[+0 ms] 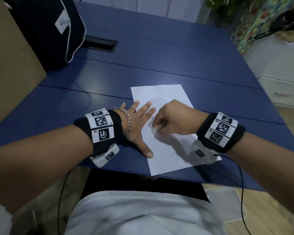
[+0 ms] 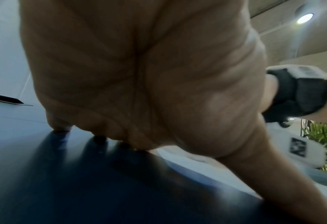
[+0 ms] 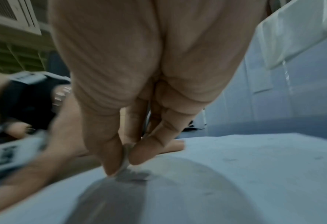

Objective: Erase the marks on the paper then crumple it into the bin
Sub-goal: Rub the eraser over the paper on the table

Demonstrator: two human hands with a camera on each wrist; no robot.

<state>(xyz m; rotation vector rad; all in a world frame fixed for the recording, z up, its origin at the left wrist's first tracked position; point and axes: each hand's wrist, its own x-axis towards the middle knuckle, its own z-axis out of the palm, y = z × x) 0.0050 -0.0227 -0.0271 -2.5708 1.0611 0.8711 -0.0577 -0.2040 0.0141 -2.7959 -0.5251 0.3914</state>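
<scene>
Paper first: the white rectangular sheet of paper [image 1: 168, 133] lies flat on the dark blue table [image 1: 159, 61], right in front of me, its long axis running away from my body and tilted a little to the left at the far end. A grey pencil smudge [image 3: 133, 175] sits near the sheet's left edge, about halfway along. My right hand [image 1: 175, 121] is over that spot, thumb and forefinger pinching a small white eraser [image 1: 155, 128] whose tip touches the paper at the smudge. My left hand [image 1: 139, 128] lies flat with fingers spread and straight, straddling the left edge: fingertips and thumb on the sheet, palm on the table, holding nothing.

So the mark lies between my two hands, the right one directly on it and the left just beside it. I judge the rubbing should run along the sheet toward the pinned side, or the paper may buckle. No bin shows anywhere I can see; a navy bag [image 1: 46, 31] stands far left.
</scene>
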